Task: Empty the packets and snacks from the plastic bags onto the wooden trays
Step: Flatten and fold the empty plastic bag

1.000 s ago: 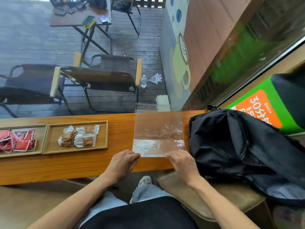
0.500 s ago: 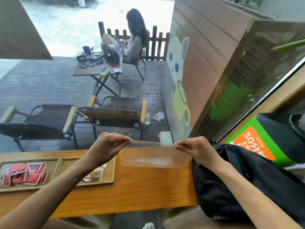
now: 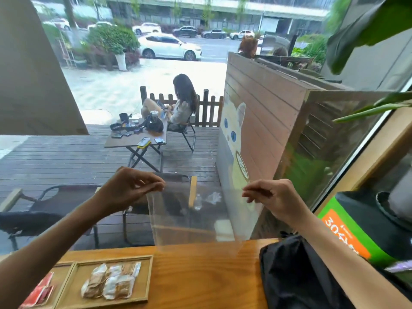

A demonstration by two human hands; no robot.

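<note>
Both bare forearms reach up from the lower corners of the frame toward its middle. The left hand (image 3: pixel 129 188) and the right hand (image 3: pixel 274 197) are raised at the same height, well apart, each with thumb and fingers (image 3: pixel 156 185) curled in a pinch, knuckles upward.

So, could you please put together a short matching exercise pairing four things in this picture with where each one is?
Things:
1. clear plastic bag
2. brown snack packets
3. red packets
4. black backpack

Places:
A. on the counter at the right
B. in the tray at the far left edge
C. held up between the left hand and right hand
D. in the wooden tray nearer the middle

Pairs: 1-C, 2-D, 3-B, 4-A
</note>
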